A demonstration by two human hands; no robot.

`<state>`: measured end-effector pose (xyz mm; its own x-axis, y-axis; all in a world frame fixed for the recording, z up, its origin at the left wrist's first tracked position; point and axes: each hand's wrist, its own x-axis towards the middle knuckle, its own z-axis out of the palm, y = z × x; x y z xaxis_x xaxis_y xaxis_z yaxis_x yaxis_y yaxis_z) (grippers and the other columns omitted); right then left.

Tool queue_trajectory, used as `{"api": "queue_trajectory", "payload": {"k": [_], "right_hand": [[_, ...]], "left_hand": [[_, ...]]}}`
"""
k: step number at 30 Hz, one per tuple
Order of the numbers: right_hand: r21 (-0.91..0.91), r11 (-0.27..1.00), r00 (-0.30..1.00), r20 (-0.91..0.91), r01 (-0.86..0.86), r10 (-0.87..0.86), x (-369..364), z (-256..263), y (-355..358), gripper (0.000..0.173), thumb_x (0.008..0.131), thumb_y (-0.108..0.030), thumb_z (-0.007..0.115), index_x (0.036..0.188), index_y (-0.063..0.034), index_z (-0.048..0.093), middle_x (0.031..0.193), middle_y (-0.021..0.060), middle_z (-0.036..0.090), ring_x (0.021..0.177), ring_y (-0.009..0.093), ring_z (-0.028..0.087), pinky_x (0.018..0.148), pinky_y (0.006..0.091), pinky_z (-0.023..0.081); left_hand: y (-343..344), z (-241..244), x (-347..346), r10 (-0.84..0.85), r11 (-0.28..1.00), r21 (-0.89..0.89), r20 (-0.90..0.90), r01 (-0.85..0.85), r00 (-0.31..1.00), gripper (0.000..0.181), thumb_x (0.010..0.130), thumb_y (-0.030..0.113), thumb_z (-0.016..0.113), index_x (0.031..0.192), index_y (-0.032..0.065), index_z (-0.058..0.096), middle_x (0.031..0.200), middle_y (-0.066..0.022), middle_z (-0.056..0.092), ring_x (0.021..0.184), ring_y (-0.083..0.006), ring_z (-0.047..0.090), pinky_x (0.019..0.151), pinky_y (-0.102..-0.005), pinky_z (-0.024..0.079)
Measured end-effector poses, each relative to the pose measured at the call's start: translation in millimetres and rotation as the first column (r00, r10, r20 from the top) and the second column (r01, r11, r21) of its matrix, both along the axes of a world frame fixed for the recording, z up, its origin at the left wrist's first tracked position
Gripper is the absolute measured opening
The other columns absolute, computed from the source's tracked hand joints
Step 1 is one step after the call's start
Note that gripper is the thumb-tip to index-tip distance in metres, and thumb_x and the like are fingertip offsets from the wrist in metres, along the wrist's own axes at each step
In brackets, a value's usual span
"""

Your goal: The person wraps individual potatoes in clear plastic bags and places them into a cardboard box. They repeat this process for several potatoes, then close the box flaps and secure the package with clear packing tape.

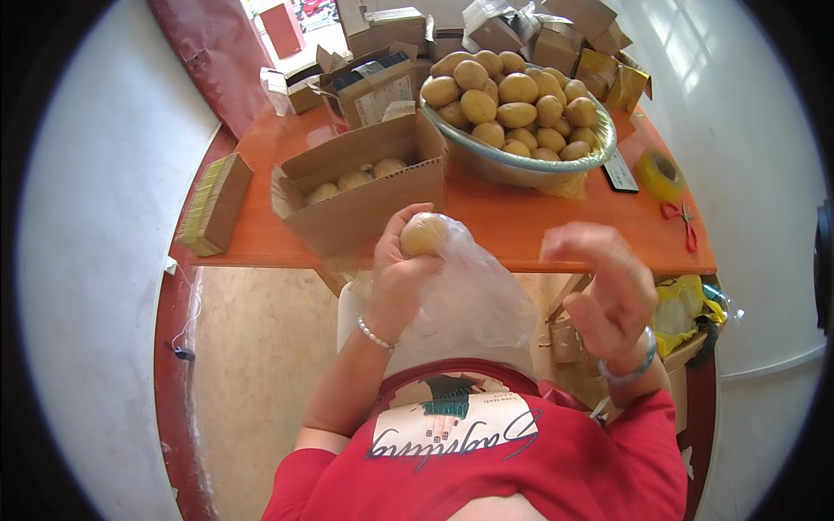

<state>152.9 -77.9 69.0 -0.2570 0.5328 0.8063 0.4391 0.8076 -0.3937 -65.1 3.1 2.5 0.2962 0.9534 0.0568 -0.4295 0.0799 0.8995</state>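
My left hand grips a potato inside a clear plastic bag. The bag's loose end hangs down to the right, over my lap. Blurred by motion, my right hand is raised beside the bag with its fingers apart and nothing in it. Just beyond my left hand stands an open cardboard box with several potatoes showing in it. A large basin heaped with bare potatoes stands behind and to the right.
On the orange table lie a roll of yellow tape, red-handled scissors and a phone-like device. A cardboard stack stands at left. Several cardboard boxes crowd the back. A yellow bag sits below the right edge.
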Motion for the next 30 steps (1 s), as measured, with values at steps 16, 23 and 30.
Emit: {"api": "queue_trajectory", "payload": {"k": [16,23,30], "right_hand": [[-0.186,0.975,0.977,-0.151,0.118,-0.147,-73.1,-60.2,35.2,0.020,0.078,0.003,0.066,0.098,0.0011,0.066,0.087,0.0140,0.064,0.074,0.029,0.065,0.064,0.0338,0.054],[0.130,0.946,0.942,0.120,0.298,-0.313,-78.6,-70.2,38.7,0.030,0.066,0.000,0.065,0.096,0.0050,0.066,0.087,0.0148,0.062,0.081,0.029,0.063,0.068,0.0363,0.054],[0.243,0.970,0.938,0.339,-0.014,-0.071,-58.4,-38.8,8.3,0.017,0.065,-0.008,0.065,0.081,-0.0025,0.069,0.105,0.0098,0.065,0.105,0.027,0.060,0.095,0.0469,0.045]], "left_hand": [[-13.3,-12.3,14.6,-0.142,0.975,-0.099,0.420,0.201,0.896,0.057,0.084,0.010,0.057,0.138,0.0043,0.039,0.128,-0.0177,0.054,0.118,-0.0264,0.054,0.103,-0.0374,0.042],[-18.5,-17.6,14.0,-0.119,0.929,-0.253,0.484,0.269,0.867,0.044,0.089,0.021,0.055,0.127,0.0009,0.047,0.115,-0.0169,0.059,0.112,-0.0268,0.057,0.101,-0.0384,0.042],[7.8,-22.8,-19.6,-0.296,0.834,-0.310,0.446,0.457,0.844,0.014,0.080,0.008,0.055,0.093,0.0028,0.056,0.074,-0.0016,0.053,0.062,-0.0107,0.048,0.066,-0.0280,0.043]]}}
